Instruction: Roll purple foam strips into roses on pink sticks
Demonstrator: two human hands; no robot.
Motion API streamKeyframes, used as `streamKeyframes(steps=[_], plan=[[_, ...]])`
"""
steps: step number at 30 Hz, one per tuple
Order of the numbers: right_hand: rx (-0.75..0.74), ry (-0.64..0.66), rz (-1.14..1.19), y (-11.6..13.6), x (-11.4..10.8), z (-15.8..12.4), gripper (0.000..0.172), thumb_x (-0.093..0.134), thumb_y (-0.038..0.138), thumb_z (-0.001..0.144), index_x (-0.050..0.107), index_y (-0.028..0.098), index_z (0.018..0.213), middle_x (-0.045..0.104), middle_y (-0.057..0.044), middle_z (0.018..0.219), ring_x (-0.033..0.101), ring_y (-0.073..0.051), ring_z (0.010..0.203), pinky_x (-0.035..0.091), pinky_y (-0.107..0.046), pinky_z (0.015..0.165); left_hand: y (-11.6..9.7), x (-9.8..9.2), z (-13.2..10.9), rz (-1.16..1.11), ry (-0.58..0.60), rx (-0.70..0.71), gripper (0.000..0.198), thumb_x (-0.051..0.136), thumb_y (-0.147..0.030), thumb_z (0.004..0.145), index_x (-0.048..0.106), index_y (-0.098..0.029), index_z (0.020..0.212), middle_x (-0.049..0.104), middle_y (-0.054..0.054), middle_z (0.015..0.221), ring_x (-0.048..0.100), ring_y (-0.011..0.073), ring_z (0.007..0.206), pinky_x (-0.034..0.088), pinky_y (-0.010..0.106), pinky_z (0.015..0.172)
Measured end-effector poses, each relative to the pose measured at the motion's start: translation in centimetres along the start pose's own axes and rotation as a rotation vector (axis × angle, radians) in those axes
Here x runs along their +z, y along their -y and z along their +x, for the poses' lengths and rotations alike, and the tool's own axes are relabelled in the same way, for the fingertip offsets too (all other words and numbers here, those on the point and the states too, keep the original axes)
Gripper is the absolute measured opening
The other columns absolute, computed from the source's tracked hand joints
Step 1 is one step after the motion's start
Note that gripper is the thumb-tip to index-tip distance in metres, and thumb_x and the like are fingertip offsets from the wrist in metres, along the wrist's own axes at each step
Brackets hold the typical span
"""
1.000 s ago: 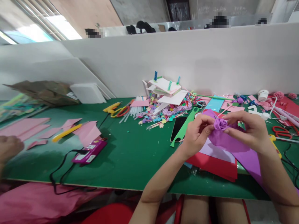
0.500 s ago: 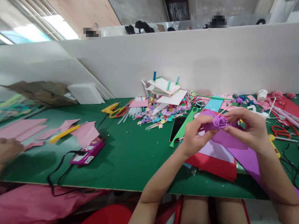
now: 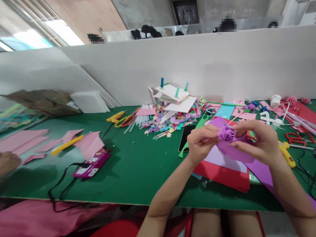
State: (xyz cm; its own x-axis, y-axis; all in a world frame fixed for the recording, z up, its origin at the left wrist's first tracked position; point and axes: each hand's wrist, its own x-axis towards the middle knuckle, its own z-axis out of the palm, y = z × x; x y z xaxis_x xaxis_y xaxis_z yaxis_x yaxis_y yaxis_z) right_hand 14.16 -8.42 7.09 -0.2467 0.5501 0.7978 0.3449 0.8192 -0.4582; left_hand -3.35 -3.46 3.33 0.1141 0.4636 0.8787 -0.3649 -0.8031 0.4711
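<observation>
Both my hands meet above the green table (image 3: pixel 138 164), right of the middle. Between them is a rolled purple foam flower (image 3: pixel 226 133) on a thin pink stick. A loose purple strip (image 3: pixel 234 152) trails from it, down to the right. My left hand (image 3: pixel 201 143) pinches the flower's left side with curled fingers. My right hand (image 3: pixel 260 141) grips its right side and the trailing strip. Beneath the hands lie red foam sheets (image 3: pixel 227 176) and a lilac sheet (image 3: pixel 223 159).
A black phone (image 3: pixel 185 138) lies just left of my left hand. A white foam model (image 3: pixel 174 97) stands over a heap of small foam flowers. Yellow glue guns (image 3: pixel 286 153), red scissors (image 3: pixel 295 138), a magenta power strip (image 3: pixel 91 164) and pink paper pieces (image 3: pixel 89 143) are scattered. Another person's hand (image 3: pixel 8 163) is at far left.
My hands and the purple flower shifted slightly left and lower, and my fingers turned the roll a little. The view also drifted.
</observation>
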Motion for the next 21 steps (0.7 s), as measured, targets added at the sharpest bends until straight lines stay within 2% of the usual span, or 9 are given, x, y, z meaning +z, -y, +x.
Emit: streamKeyframes(steps=[4,9,15,18,21], plan=[[-0.026,0.044,0.019,0.08,-0.07,0.01,0.027,0.072,0.023,0.08,0.061,0.022,0.104,0.069,0.004,0.078,0.063,-0.008,0.066,0.05,-0.019,0.062,0.33,-0.11,0.09,0.003,0.022,0.073,0.008,0.071,-0.017,0.08,0.075,-0.022,0.086,0.073,0.002,0.068,0.065,0.0113,0.059,0.052,0.022,0.056],[-0.019,0.074,0.017,0.16,-0.22,-0.02,0.017,0.071,0.023,0.081,0.062,0.022,0.096,0.069,0.003,0.077,0.062,-0.01,0.067,0.048,-0.022,0.062,0.49,-0.12,-0.02,0.016,0.018,0.102,0.007,0.07,-0.024,0.082,0.074,-0.02,0.086,0.07,0.002,0.064,0.063,0.0115,0.057,0.05,0.023,0.054],[-0.043,0.083,0.033,0.27,0.07,-0.02,0.015,0.07,0.025,0.083,0.061,0.022,0.094,0.069,0.002,0.075,0.06,-0.01,0.065,0.046,-0.023,0.061,0.46,-0.15,-0.16,0.045,-0.005,0.135,0.009,0.071,-0.027,0.081,0.071,-0.019,0.086,0.067,0.001,0.061,0.061,0.0105,0.054,0.047,0.022,0.052],[-0.031,0.107,0.042,0.46,0.13,0.02,0.015,0.069,0.027,0.084,0.061,0.022,0.095,0.068,0.002,0.075,0.059,-0.01,0.065,0.045,-0.023,0.061,0.31,-0.21,-0.16,0.119,-0.032,0.166,0.011,0.071,-0.028,0.082,0.068,-0.018,0.077,0.063,-0.001,0.057,0.057,0.0089,0.049,0.046,0.021,0.05],[-0.012,0.167,0.05,0.63,-0.03,0.15,0.016,0.069,0.03,0.084,0.061,0.022,0.095,0.068,0.003,0.075,0.058,-0.009,0.064,0.044,-0.023,0.061,0.26,-0.32,-0.22,0.23,-0.079,0.194,0.022,0.07,-0.031,0.082,0.061,-0.018,0.066,0.059,-0.002,0.052,0.053,0.0079,0.046,0.044,0.021,0.048]])
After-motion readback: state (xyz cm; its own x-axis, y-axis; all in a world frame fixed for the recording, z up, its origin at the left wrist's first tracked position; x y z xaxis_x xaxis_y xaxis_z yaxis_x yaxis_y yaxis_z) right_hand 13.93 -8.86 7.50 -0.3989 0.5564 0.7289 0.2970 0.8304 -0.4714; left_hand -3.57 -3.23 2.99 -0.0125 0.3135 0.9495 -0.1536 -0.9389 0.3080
